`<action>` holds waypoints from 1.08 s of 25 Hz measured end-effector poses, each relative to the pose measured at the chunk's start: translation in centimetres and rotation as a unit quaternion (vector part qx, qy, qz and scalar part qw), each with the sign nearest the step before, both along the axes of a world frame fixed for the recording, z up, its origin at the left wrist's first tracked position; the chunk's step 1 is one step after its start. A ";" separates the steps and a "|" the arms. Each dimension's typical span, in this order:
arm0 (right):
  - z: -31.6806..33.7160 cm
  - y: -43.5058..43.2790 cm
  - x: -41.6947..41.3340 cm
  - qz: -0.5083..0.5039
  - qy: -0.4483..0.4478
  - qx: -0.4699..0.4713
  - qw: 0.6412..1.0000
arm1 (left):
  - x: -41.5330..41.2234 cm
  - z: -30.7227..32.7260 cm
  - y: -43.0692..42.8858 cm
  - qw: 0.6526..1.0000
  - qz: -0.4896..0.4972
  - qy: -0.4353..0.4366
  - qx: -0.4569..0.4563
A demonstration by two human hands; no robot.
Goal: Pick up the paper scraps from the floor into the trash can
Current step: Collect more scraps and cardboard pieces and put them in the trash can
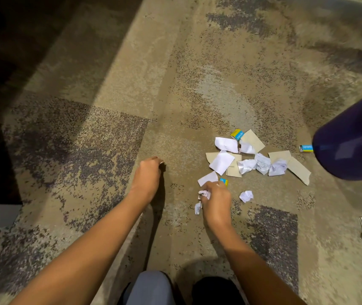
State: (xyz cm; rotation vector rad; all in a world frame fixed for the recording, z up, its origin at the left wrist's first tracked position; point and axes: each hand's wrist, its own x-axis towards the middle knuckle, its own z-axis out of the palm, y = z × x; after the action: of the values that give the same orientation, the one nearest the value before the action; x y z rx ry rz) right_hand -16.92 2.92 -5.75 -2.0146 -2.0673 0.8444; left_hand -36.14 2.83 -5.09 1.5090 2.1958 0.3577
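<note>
A grey-clad knee [151, 287] sits below two bare arms, the right hand [216, 200] in a pinching grip on crumpled paper scraps [204, 194] above the carpeted floor [109, 128], more scraps [246, 160] beyond, the left hand [148, 175] curled shut nearby.

Mottled carpet floor [175, 95], paper scraps [241, 157] heaped, crumpled ball [246, 196] apart
</note>
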 end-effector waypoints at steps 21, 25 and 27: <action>0.9 -3.2 0.7 0.197 -0.129 -0.074 0.969 | 2.4 8.1 -7.4 0.972 0.193 -0.122 -0.051; 0.6 -3.0 1.6 0.156 -0.151 -0.079 0.973 | 2.5 8.6 -8.8 0.968 0.196 -0.130 -0.082; 0.7 -3.2 2.4 0.150 -0.134 -0.079 0.976 | 2.0 8.8 -9.6 0.965 0.204 -0.133 -0.097</action>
State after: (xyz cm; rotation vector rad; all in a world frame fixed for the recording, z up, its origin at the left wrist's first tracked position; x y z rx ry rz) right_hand -14.49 -0.24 -5.06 -2.0211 -2.5806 0.8448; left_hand -34.12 -6.77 3.76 0.8445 2.2345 0.4313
